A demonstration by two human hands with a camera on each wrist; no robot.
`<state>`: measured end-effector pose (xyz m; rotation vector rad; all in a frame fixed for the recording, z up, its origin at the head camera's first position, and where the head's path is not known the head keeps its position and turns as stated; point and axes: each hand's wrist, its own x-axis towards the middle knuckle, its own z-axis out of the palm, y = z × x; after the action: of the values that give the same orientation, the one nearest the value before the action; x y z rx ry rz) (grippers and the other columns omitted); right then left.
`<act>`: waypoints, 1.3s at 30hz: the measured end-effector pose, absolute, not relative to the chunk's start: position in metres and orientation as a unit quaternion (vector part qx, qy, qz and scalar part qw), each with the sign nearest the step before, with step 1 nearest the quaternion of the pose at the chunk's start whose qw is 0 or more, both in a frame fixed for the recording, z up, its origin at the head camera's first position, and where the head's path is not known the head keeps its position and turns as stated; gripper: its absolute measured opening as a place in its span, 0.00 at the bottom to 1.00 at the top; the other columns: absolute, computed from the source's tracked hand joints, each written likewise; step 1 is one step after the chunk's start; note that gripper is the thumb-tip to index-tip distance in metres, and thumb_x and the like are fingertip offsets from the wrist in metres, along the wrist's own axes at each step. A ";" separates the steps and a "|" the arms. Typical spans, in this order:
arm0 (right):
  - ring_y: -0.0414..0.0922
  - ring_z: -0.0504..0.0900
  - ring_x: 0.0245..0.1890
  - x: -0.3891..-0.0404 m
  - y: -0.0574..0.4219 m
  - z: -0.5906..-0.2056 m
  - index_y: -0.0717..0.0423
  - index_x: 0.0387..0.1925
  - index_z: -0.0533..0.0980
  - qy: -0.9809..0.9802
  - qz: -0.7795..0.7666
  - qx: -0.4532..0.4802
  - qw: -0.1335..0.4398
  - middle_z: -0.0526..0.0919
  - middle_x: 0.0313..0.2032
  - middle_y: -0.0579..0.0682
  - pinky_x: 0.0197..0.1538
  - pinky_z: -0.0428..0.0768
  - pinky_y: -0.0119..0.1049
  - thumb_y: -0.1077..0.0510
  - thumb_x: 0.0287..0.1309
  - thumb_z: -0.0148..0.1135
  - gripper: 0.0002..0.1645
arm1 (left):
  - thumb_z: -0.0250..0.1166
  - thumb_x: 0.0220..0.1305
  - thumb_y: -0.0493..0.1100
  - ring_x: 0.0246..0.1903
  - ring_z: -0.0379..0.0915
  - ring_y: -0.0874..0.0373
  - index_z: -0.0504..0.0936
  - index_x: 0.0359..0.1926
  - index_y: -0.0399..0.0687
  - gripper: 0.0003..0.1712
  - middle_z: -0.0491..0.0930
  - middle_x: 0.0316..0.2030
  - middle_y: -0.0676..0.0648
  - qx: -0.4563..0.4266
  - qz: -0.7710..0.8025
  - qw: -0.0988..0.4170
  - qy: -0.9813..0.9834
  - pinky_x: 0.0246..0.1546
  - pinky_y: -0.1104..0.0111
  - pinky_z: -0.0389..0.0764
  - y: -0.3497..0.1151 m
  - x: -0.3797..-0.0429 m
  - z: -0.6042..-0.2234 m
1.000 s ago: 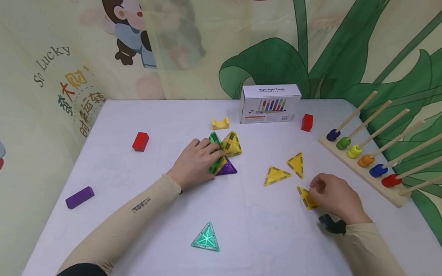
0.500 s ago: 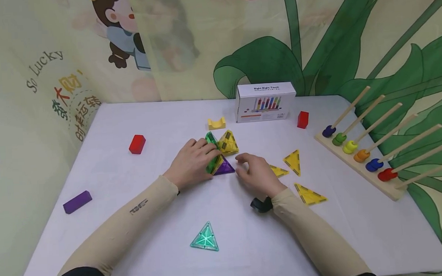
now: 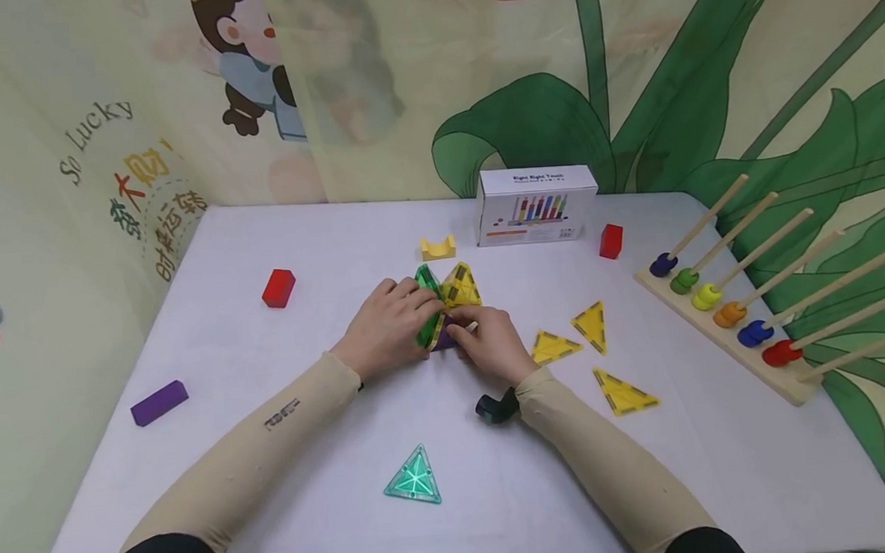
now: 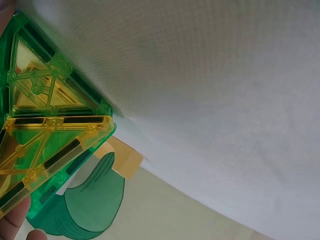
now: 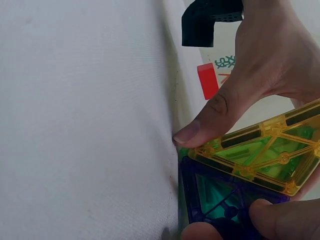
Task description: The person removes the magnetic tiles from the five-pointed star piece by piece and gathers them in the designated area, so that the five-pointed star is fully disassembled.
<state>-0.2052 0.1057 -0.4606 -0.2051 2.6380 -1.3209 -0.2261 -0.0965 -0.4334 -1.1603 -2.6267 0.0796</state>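
At the middle of the table my left hand (image 3: 388,325) holds a standing cluster of translucent triangular magnetic tiles. A green magnetic tile (image 4: 60,75) and a narrow yellow magnetic tile (image 5: 250,155) show in it. From the right, my right hand (image 3: 494,345) pinches a purple triangular magnetic tile (image 5: 220,200), which lies right along the yellow one's edge. Close behind the fingers, another yellow tile piece (image 3: 460,285) adjoins the cluster. The left thumb (image 5: 215,112) is at the yellow tile's corner. Fingers cover part of the purple tile.
Several loose yellow triangles (image 3: 623,391) lie right of the hands, and a light green triangle (image 3: 414,476) in front. Around them are red blocks (image 3: 279,288), a purple block (image 3: 160,403), a yellow arch block (image 3: 438,248), a white box (image 3: 537,209) and a wooden bead rack (image 3: 723,333).
My right hand has let go of a loose yellow triangle at the right, moved left to the cluster and taken hold of the purple tile. The left hand has stayed on the cluster.
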 end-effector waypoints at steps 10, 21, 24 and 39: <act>0.40 0.82 0.23 -0.200 0.109 -0.461 0.54 0.57 0.83 0.882 -0.454 -0.085 0.089 0.87 0.41 0.53 0.29 0.81 0.32 0.57 0.73 0.62 0.15 | 0.82 0.47 0.62 0.55 0.75 0.52 0.84 0.60 0.53 0.39 0.84 0.56 0.51 -0.405 0.021 0.145 -0.903 0.55 0.57 0.76 -0.099 -0.226 -0.435; 0.40 0.83 0.25 -0.197 0.118 -0.462 0.55 0.58 0.82 0.881 -0.456 -0.086 0.094 0.88 0.42 0.54 0.31 0.84 0.33 0.57 0.73 0.62 0.16 | 0.83 0.43 0.67 0.53 0.76 0.52 0.85 0.58 0.53 0.43 0.85 0.54 0.51 -0.407 0.017 0.171 -0.897 0.53 0.57 0.78 -0.098 -0.225 -0.438; 0.41 0.84 0.27 -0.196 0.120 -0.461 0.55 0.58 0.82 0.886 -0.447 -0.083 0.094 0.88 0.45 0.54 0.32 0.83 0.33 0.59 0.73 0.61 0.16 | 0.82 0.43 0.68 0.54 0.76 0.52 0.85 0.58 0.53 0.43 0.85 0.54 0.51 -0.407 0.018 0.169 -0.897 0.53 0.57 0.78 -0.097 -0.226 -0.438; 0.42 0.82 0.34 -0.194 0.125 -0.462 0.53 0.54 0.85 0.898 -0.418 -0.093 0.103 0.90 0.47 0.51 0.40 0.81 0.34 0.61 0.70 0.63 0.14 | 0.83 0.42 0.67 0.53 0.76 0.51 0.84 0.59 0.53 0.44 0.85 0.54 0.50 -0.410 0.024 0.168 -0.896 0.53 0.57 0.78 -0.098 -0.226 -0.438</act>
<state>-0.1937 0.1252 -0.4624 -0.2735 2.6502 -1.2338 -0.2264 -0.0981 -0.4378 -1.1651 -2.5488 0.0679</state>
